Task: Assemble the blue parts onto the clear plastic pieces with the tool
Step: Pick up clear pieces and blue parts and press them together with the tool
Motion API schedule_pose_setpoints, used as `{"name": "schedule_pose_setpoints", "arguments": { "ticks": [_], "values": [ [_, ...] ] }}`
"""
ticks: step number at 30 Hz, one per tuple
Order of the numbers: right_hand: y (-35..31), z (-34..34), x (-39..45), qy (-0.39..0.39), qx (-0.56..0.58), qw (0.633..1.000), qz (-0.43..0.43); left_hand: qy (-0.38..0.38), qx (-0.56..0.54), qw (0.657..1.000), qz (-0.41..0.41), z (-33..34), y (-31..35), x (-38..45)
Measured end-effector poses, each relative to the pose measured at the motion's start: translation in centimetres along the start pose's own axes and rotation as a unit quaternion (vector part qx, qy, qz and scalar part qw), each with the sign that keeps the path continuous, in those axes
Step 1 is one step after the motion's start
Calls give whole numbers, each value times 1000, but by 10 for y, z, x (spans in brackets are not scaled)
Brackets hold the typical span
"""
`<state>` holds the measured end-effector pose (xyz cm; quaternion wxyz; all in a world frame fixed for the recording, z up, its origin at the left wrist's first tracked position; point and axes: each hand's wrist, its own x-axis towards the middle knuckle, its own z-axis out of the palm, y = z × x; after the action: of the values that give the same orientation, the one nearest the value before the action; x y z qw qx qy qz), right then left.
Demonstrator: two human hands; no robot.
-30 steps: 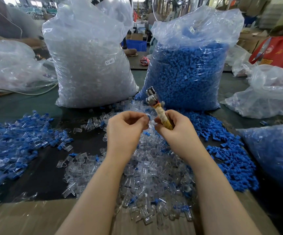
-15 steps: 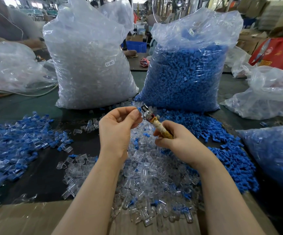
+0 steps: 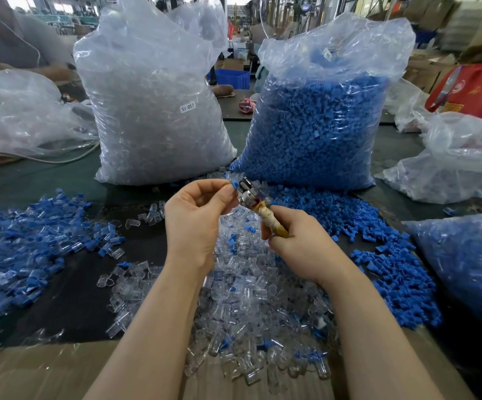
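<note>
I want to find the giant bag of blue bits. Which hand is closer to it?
Right. The right hand, gripping the tool, sits just below the big blue bag. The left hand is farther left.

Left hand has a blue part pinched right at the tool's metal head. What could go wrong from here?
1. The left hand pinches the blue part by its fingertips against the tool; a slip might catch a finger.
2. The part is small; if dropped, it would likely vanish into the pile of clear pieces below.
3. The right hand grips only the wrapped handle's low end, so the head may wobble.
</note>
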<state>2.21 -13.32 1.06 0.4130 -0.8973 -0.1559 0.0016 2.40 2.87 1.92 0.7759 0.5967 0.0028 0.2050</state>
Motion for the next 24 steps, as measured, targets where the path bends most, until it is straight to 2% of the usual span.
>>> {"name": "schedule_pose_setpoints", "arguments": {
  "ticks": [8,12,24],
  "values": [
    [-1,2,1,-29,50,998,10,-3,-12,1000,-15,-1,1,1],
    [-3,-1,0,-51,27,998,12,-15,-13,999,-26,-2,2,0],
    [-2,0,-1,-25,26,999,10,-17,-5,999,-29,0,0,-1]
  ]
}}
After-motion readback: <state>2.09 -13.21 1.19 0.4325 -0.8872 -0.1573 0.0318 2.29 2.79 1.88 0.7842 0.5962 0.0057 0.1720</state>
